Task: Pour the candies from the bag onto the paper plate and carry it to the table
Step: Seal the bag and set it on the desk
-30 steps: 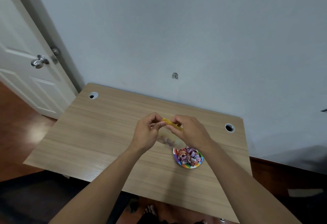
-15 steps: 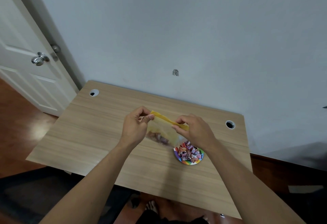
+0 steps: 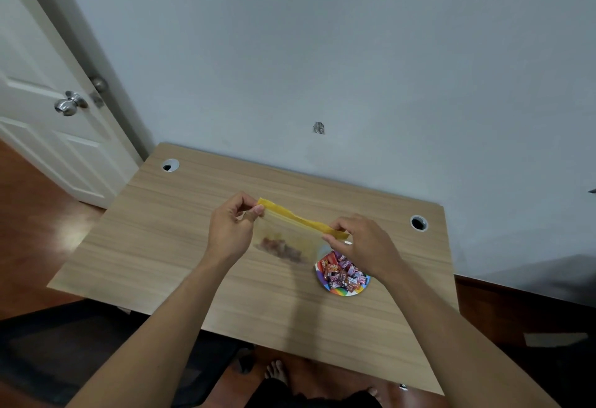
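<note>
A pale grey wall (image 3: 354, 52) rises behind a light wood-grain desk (image 3: 180, 246) with a round cable hole (image 3: 170, 165) near each back corner. A white door (image 3: 38, 123) with a silver knob (image 3: 69, 104) stands open at the left, and dark reddish floor (image 3: 22, 201) shows around the desk.

On the desk, toward the right, sits my rainbow-rimmed paper plate (image 3: 343, 292), heaped with wrapped candies (image 3: 342, 270). I hold the clear bag (image 3: 290, 236) with its yellow zip strip (image 3: 300, 219) above the desk, just left of the plate; a blurred reddish patch shows through its lower part, and I cannot tell what it is.

My left hand (image 3: 230, 230) pinches the left end of the strip between thumb and forefinger. My right hand (image 3: 364, 243) pinches the right end, above the plate's near edge. Both forearms reach forward from the bottom of the view.
</note>
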Demonstrator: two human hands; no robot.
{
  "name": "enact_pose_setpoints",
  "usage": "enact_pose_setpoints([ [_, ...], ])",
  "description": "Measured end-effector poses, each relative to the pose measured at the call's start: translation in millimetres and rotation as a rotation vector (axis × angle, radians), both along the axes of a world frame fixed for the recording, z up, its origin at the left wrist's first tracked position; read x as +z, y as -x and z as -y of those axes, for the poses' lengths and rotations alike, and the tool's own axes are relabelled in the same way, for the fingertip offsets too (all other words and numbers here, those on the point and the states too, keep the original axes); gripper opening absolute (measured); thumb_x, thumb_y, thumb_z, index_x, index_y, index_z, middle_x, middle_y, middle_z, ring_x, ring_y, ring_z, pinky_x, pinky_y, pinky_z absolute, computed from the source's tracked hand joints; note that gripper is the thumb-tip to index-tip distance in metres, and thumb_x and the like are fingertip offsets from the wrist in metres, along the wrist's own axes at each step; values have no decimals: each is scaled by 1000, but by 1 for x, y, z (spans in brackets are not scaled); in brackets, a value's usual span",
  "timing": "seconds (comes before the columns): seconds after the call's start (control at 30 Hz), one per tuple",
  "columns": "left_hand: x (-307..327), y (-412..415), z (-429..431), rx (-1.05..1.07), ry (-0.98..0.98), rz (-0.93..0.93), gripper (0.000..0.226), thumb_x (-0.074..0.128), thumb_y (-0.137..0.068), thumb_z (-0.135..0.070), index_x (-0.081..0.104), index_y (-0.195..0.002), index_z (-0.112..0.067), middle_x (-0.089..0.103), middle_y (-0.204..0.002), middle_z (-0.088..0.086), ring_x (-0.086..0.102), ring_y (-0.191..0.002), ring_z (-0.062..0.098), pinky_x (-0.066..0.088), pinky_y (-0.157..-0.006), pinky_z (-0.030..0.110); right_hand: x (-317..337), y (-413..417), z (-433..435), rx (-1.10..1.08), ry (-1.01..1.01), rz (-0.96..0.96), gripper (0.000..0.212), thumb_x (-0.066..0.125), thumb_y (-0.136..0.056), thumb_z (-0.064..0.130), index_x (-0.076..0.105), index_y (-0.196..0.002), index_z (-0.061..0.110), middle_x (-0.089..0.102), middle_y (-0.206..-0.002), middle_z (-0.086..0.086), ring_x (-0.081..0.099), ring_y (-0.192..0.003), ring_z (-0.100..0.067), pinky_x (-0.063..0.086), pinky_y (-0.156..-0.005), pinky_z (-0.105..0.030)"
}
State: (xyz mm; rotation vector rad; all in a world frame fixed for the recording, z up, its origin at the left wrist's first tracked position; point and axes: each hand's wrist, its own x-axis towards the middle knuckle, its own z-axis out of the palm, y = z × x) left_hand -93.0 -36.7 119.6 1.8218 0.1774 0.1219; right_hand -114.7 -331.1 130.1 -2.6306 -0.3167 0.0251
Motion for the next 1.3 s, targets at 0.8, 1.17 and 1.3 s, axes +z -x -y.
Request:
enact_pose_setpoints([
  [0.8,-79,26,-69,27,-90,-202,17,76,-97,-16,76,-81,-20,76,-77,-17,64,-76,3,48,-80,28,-67,-2,-56,231,245,-137,41,51,-109,50,61,-104,11,69,-108,-11,68,-101,-38,54,-74,-50],
  [1.17,-114,27,-94,62,-115,-301,9,74,-101,-26,81,-99,-31,78,-77,-26,67,-72,-11,59,-85,38,-105,-5,-71,158,134,-275,20,56,-108,33,64,-119,18,65,-118,-4,67,-105,-32,58,-80,-50],
  [1.3,-108,18,-88,77,-97,-317,33,71,-103,-32,75,-134,-23,79,-122,-10,72,-102,6,63,-97,51,-110,-9,-64,41,-13,-312,20,58,-107,30,68,-122,21,71,-116,1,70,-104,-25,58,-86,-46],
])
